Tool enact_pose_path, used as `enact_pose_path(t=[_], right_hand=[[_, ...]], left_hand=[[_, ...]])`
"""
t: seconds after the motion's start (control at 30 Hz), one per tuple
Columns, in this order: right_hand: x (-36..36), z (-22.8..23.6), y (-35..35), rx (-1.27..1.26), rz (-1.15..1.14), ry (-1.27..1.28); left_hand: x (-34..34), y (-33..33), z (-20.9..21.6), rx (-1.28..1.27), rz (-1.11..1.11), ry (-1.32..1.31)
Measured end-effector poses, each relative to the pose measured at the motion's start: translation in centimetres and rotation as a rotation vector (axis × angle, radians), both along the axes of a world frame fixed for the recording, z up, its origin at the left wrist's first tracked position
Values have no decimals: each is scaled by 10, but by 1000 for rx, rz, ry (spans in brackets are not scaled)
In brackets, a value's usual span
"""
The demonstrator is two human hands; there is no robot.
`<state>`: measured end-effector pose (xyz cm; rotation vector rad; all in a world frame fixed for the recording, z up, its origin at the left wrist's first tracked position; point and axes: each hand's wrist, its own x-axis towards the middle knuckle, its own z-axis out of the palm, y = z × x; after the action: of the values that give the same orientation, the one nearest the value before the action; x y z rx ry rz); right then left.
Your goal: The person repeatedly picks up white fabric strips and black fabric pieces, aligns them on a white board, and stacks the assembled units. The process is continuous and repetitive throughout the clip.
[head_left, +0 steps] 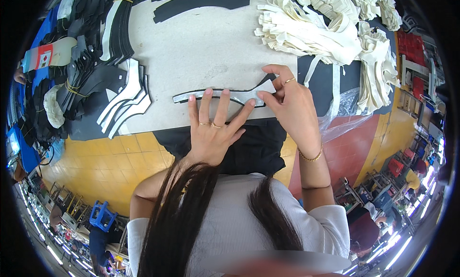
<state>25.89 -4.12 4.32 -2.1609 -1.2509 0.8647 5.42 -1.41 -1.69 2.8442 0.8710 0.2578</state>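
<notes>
Leftmost, white-faced curved pieces (pixel 127 100) overlap by the near-left corner of the table (pixel 187 42), perhaps fanned for easy lifting. The left hand (pixel 209 140) has its fingers spread, four tips pressing along a curved dark-edged strip (pixel 215 94) at the middle of the near edge, seemingly to keep it flat. Rightward, the right hand (pixel 297 104) bends thumb and forefinger around the strip's wider end, likely steadying it; whether they pinch, I cannot tell. Cream fabric bundles (pixel 311 35) lie toward the far-right corner.
</notes>
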Motion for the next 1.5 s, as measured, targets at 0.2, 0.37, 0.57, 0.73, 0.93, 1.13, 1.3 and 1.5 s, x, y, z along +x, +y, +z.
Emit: enact_pose_path(t=[0.2, 0.37, 0.57, 0.73, 0.93, 1.13, 1.3, 1.5], right_hand=[[2, -5, -4, 91, 63, -150], [5, -6, -7, 117, 15, -174], [5, -14, -6, 180, -78, -238], [6, -24, -7, 203, -113, -332], [4, -38, -3, 187, -186, -359], [-8, -37, -8, 280, -53, -554], [-2, -46, 1, 210, -157, -444], [-10, -34, -19, 250, -27, -535]], left_hand=[[-4, 2, 1, -52, 14, 20], [1, -2, 3, -40, 20, 1], [5, -4, 5, -51, 30, 49], [4, -3, 5, -58, 20, 54], [3, -4, 2, -36, 16, 42], [5, -6, -3, 26, 30, 33], [4, -7, -7, 58, 23, 7], [4, -3, -9, 135, -14, 0]])
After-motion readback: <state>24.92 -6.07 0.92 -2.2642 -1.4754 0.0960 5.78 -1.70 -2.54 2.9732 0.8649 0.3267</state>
